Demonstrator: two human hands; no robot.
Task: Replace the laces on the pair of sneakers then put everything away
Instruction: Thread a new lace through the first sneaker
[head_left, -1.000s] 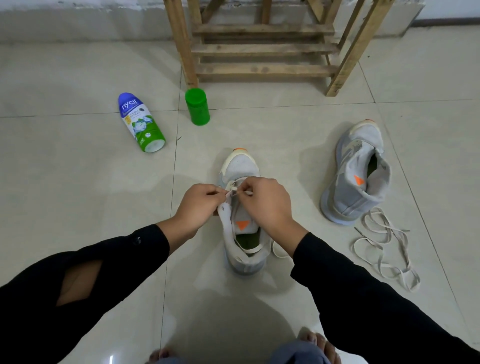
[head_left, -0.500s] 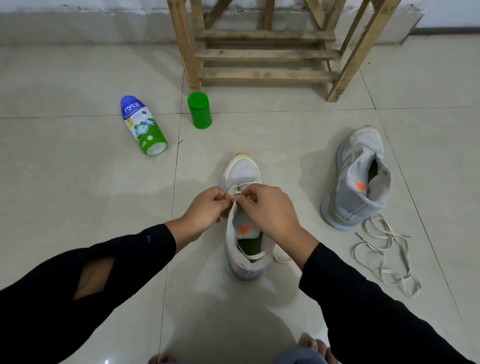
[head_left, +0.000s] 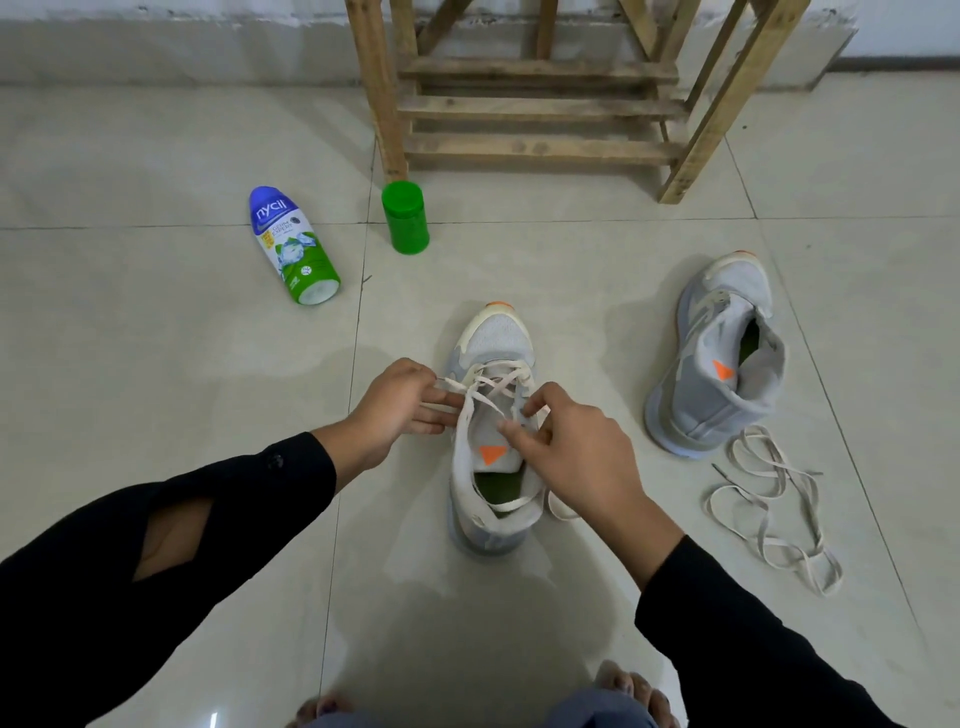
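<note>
A grey sneaker (head_left: 496, 338) with an orange toe tip stands on the tiled floor in front of me, its cream lace (head_left: 493, 382) crossed through the front eyelets. My left hand (head_left: 400, 410) sits at the shoe's left side and holds a lace end between its fingers. My right hand (head_left: 566, 447) is over the tongue, fingers curled, pinching the lace at the right eyelets. A second grey sneaker (head_left: 719, 358) stands unlaced to the right, with a loose cream lace (head_left: 769, 504) piled on the floor beside it.
A blue-and-green powder bottle (head_left: 291, 244) lies on its side at the left, with a green cap (head_left: 405, 215) upright near it. A wooden rack (head_left: 540, 104) stands against the wall behind. My bare feet (head_left: 628, 693) show at the bottom edge.
My hands have drawn apart from the middle of the shoe. The left moved out to the shoe's left side, and the crossed lace over the front eyelets is now uncovered.
</note>
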